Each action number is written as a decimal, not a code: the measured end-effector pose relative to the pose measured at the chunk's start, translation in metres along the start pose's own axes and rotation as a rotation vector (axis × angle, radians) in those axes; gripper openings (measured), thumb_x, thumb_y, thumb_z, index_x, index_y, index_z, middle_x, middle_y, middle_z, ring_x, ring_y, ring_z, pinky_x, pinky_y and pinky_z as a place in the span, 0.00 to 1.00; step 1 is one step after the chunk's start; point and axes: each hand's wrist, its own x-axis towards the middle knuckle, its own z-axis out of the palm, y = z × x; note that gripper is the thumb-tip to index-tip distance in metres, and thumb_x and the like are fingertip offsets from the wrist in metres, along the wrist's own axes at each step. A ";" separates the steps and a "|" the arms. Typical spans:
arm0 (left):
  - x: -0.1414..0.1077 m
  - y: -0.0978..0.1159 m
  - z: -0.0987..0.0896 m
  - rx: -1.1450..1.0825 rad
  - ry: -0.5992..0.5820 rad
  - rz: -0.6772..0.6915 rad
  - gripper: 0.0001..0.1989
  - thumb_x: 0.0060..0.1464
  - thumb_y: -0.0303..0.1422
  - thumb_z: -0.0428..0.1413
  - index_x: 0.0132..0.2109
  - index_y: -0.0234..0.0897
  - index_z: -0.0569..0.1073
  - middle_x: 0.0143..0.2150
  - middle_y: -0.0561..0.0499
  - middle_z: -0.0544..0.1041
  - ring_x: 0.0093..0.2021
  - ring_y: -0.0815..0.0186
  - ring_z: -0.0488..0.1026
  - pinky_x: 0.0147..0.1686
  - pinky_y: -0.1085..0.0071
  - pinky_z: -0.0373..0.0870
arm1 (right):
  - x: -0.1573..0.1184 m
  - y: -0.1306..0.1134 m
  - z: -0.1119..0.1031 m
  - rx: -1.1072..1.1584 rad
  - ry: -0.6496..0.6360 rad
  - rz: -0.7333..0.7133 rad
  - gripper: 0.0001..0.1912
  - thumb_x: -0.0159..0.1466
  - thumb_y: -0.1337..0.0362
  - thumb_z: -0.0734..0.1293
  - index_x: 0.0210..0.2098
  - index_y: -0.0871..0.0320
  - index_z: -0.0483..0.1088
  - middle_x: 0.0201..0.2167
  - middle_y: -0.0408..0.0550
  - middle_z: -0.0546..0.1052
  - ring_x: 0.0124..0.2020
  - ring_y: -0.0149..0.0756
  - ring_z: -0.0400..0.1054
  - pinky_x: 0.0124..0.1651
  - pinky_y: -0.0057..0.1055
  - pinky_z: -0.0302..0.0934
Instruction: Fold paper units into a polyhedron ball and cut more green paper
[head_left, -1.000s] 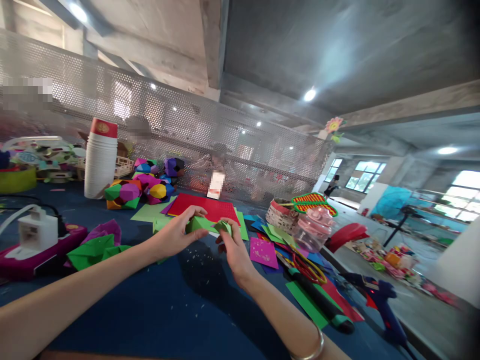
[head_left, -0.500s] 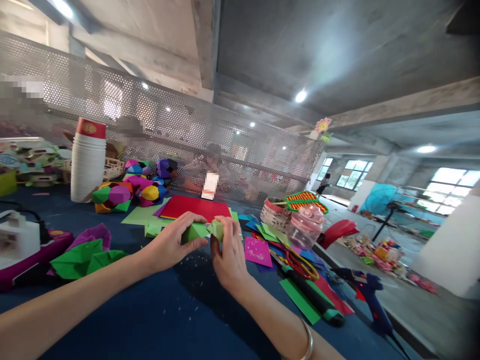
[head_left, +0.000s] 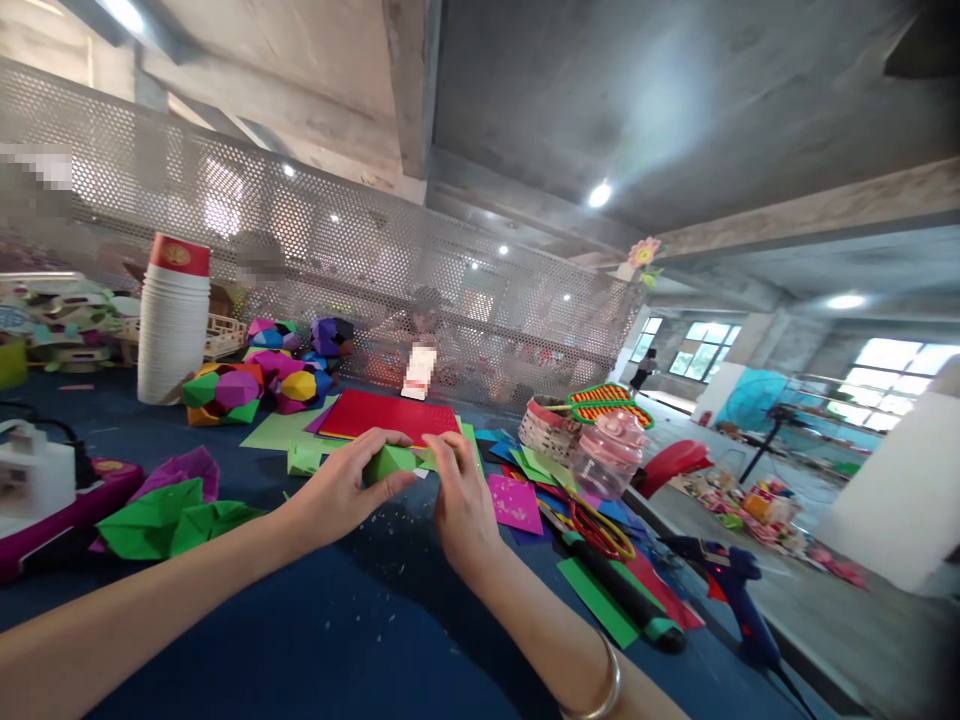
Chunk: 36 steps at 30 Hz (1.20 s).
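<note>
A small piece of folded green paper (head_left: 391, 462) is held above the blue table. My left hand (head_left: 352, 490) closes around it from the left, thumb below and fingers over the top. At the paper's right end, my right hand (head_left: 466, 500) has its fingers bent in close to the pointed tip, in what looks like a pinch; its thumb is mostly hidden. Behind my left hand lies another light green folded piece (head_left: 303, 458). A red sheet stack (head_left: 390, 414) lies just beyond both hands.
Left: stacked paper cups (head_left: 172, 330), colourful paper balls (head_left: 225, 392), green folded paper (head_left: 161, 520). Right: a magenta sheet (head_left: 514, 503), scissors (head_left: 600, 530), a black-and-green handled tool (head_left: 630, 592), a pink clear bottle (head_left: 609, 455), a woven basket (head_left: 551, 425) and a glue gun (head_left: 739, 585) near the table edge.
My right fingers have shifted and curled at the paper's right end, and less of its light green tip shows. My left hand keeps its grip almost unmoved.
</note>
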 end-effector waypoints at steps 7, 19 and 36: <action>0.000 0.001 0.002 -0.081 -0.038 -0.142 0.21 0.62 0.49 0.55 0.53 0.40 0.74 0.45 0.47 0.81 0.41 0.56 0.76 0.42 0.65 0.70 | -0.001 0.006 0.001 -0.047 0.004 -0.056 0.38 0.56 0.84 0.54 0.63 0.53 0.62 0.55 0.58 0.66 0.57 0.48 0.66 0.55 0.48 0.69; -0.006 -0.002 0.008 -0.074 0.016 -0.071 0.17 0.65 0.45 0.53 0.55 0.41 0.70 0.54 0.44 0.78 0.56 0.53 0.74 0.55 0.63 0.67 | 0.000 0.004 0.000 -0.038 -0.027 -0.088 0.34 0.58 0.83 0.55 0.61 0.55 0.63 0.53 0.58 0.69 0.55 0.48 0.67 0.56 0.48 0.69; -0.011 -0.003 0.010 0.033 0.004 0.068 0.16 0.69 0.43 0.49 0.58 0.40 0.66 0.56 0.42 0.76 0.58 0.54 0.73 0.58 0.57 0.68 | -0.005 0.001 0.003 0.034 0.000 -0.128 0.43 0.59 0.83 0.55 0.71 0.54 0.50 0.58 0.60 0.65 0.63 0.49 0.62 0.62 0.50 0.67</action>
